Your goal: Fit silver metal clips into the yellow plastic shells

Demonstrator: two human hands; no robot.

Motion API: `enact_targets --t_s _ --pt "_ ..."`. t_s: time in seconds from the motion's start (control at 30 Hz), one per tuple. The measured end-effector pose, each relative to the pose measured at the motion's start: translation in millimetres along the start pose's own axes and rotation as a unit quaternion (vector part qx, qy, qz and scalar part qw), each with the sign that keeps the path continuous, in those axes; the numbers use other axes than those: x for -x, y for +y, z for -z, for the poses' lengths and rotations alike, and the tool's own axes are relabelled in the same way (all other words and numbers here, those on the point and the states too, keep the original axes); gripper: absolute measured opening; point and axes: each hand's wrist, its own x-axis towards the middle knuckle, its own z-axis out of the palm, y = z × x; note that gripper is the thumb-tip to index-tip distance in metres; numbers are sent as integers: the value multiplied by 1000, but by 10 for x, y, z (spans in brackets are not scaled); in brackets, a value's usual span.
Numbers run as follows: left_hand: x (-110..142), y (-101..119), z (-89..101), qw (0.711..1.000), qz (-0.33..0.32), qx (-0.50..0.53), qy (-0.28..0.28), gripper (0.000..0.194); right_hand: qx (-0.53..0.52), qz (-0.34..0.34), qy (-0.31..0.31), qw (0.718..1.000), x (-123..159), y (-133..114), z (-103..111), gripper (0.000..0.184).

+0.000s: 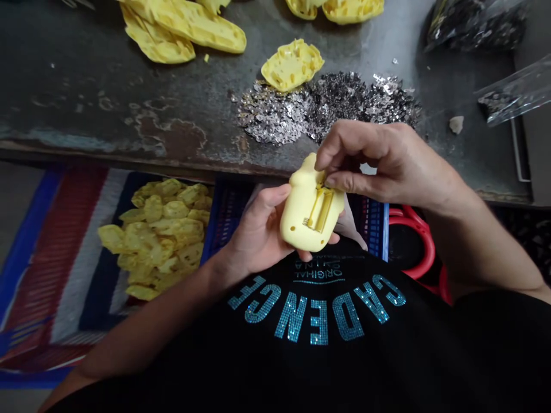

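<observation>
My left hand (264, 232) is closed around a pale yellow plastic casing (297, 215), thumb on its side and fingers beneath. The casing's outer face is turned up and shows an open battery compartment (321, 212) with a small metal spring at its lower end. My right hand (365, 163) pinches at the compartment's upper end, thumb and forefinger touching the casing. Whatever sits between those fingertips is too small and hidden to name. Just beyond, small shiny metal pieces (275, 117) lie heaped on the bench, and another yellow casing half (293, 64) rests hollow side up against them.
More yellow casing halves (202, 28) lie at the back of the worn metal bench (107, 109). Plastic bags of metal pieces (482, 26) stand at the right. Below left, a striped sack (73, 246) holds piled yellow parts (167, 235). A blue basket (224, 209) and red ring-shaped handles (424, 241) are near my lap.
</observation>
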Motion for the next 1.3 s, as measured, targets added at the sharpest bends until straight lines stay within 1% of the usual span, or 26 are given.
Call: enact_targets --t_s 0.13,0.2,0.27,0.47,0.57,0.63,0.7,0.77,0.83,0.9,0.93,1.07,1.13,1.2,1.3 --pt "3 -30 -25 1000 -8 -7 6 63 21 2 24 999 3 39 -35 27" --pt "3 -45 -35 1000 -9 -12 9 60 22 -7 45 999 1 26 -53 31" --pt "0 -57 -41 1000 -12 -13 6 59 23 -11 51 998 1 -5 -60 33" --pt "-11 -83 -45 1000 -15 -10 10 56 66 24 29 997 24 -37 -54 23" --pt "-15 -88 -40 1000 -7 -2 18 55 87 20 23 996 19 -38 -57 19" --pt "-17 -91 -30 1000 -1 6 20 57 94 11 25 995 15 -65 -65 21" --pt "-18 -95 -15 1000 3 15 23 61 91 -1 46 995 28 -111 -80 23" --pt "-19 -101 1 999 9 22 24 65 88 -23 82 992 72 -154 -110 23" --pt "-19 -107 14 999 15 27 21 70 96 -43 121 987 148 -170 -158 18" --pt "-20 -113 22 999 14 33 19 74 116 -49 146 981 241 -145 -229 10" --pt "-21 -115 23 999 11 36 20 76 131 -44 152 979 287 -118 -271 8" --pt "-21 -123 10 999 1 43 19 76 213 15 170 962 435 17 -448 26" --pt "-19 -128 -4 999 -5 46 19 73 255 49 175 950 485 66 -516 27" --pt "-16 -135 -20 999 -11 46 25 68 278 66 176 942 529 98 -563 24" --pt "-13 -148 -42 998 -16 42 34 60 270 60 192 942 590 129 -616 23"
